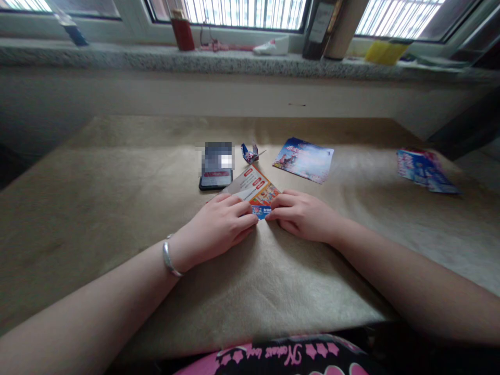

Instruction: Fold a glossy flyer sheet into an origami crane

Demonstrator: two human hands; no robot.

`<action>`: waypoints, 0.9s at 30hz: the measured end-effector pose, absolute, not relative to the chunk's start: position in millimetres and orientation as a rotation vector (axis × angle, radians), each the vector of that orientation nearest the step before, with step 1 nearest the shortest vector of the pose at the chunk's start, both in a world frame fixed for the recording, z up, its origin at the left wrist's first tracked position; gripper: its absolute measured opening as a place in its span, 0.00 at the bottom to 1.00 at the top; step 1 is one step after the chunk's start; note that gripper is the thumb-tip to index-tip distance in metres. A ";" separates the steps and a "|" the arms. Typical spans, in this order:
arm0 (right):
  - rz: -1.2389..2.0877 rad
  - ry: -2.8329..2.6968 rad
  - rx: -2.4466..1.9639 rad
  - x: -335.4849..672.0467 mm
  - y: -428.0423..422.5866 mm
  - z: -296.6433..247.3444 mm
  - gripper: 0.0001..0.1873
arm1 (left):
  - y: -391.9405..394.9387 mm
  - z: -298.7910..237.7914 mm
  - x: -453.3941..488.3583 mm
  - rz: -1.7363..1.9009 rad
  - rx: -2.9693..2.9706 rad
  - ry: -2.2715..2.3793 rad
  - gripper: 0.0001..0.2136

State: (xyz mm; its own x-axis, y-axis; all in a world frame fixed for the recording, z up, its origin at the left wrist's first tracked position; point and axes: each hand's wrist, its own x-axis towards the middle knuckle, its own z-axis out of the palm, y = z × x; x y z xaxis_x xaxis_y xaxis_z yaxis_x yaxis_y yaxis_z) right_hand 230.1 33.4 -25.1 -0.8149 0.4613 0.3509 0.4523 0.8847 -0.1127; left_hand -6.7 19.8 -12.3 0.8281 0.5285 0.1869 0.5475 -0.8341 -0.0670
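Left hand and right hand are both lying fingers pressed together, tips meeting and pinning the near corner of the folded leaflet to the table centre, probably keeping the crease flat. One phone and one paper crane are sitting just behind, within easy sight. Two more flat leaflets are lying aside: near one, far-right one, making three.

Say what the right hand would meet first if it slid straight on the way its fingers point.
Probably the left hand: the right hand points leftward across the folded flyer, and the two sets of fingertips almost meet over its near corner.
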 end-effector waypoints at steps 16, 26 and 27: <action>0.001 -2.683 -0.646 232.4 33.4 -26.1 0.13 | 24.8 -6.5 -12.2 -0.268 -3.010 -0.761 0.09; 0.012 -2.684 -0.649 233.1 33.1 -25.7 0.13 | 25.0 -7.2 -16.3 -0.261 -3.051 -0.777 0.11; 0.013 -2.684 -0.648 232.9 33.2 -25.7 0.13 | 25.1 -7.1 -16.1 -0.269 -3.046 -0.776 0.11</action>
State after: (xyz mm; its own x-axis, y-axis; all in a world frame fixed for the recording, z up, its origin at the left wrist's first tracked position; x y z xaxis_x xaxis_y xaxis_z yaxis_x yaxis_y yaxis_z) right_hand 232.9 33.2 -25.7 -0.8222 0.4416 0.3590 0.4382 0.8938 -0.0958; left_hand -16.1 25.1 -7.1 0.8644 0.4763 0.1613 0.4740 -0.8788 0.0551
